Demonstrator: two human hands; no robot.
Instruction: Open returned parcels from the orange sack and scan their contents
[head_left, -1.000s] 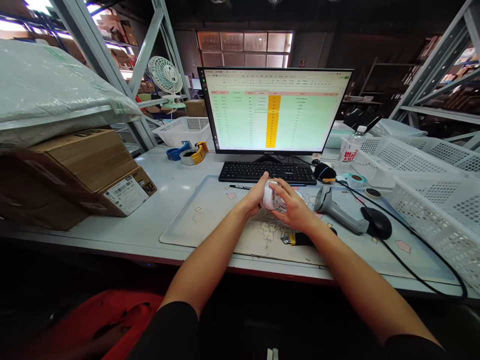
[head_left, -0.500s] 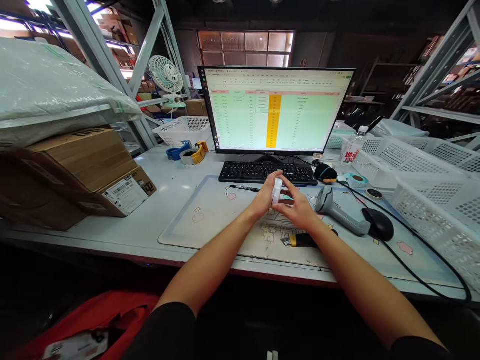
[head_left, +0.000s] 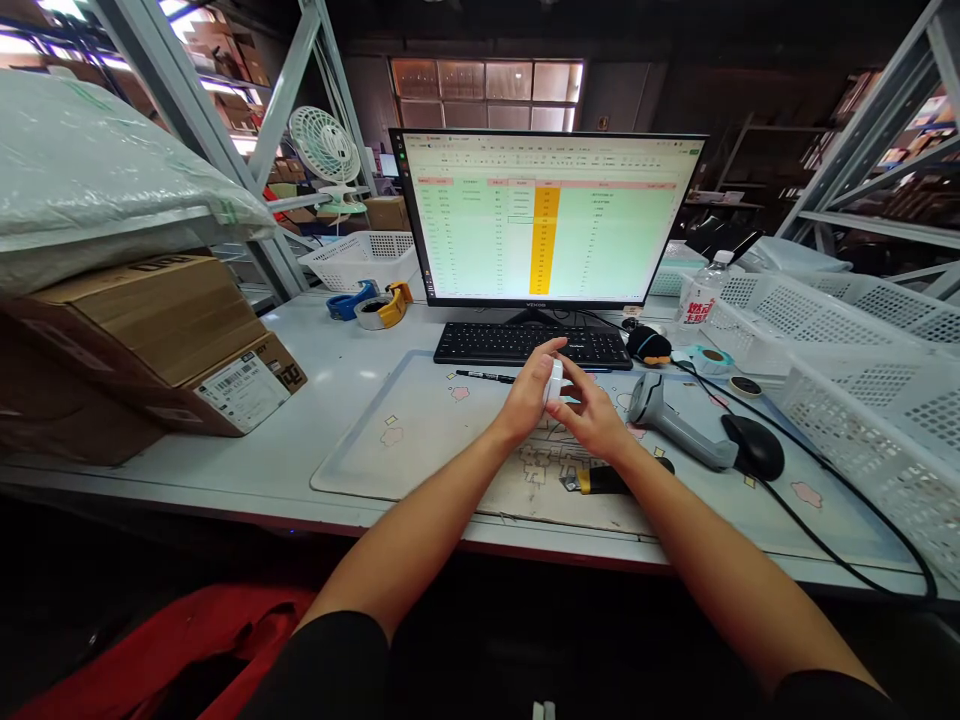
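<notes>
Over the far part of the cream printed desk mat [head_left: 420, 440], the left hand [head_left: 529, 392] curls its fingers together around a small white rounded object [head_left: 553, 382], held clear of the mat; the right hand [head_left: 592, 415] sits just beside it, fingers spread apart.

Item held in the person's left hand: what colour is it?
White, best seen in the head view: the small item sits against the fingers of the left hand.
</notes>
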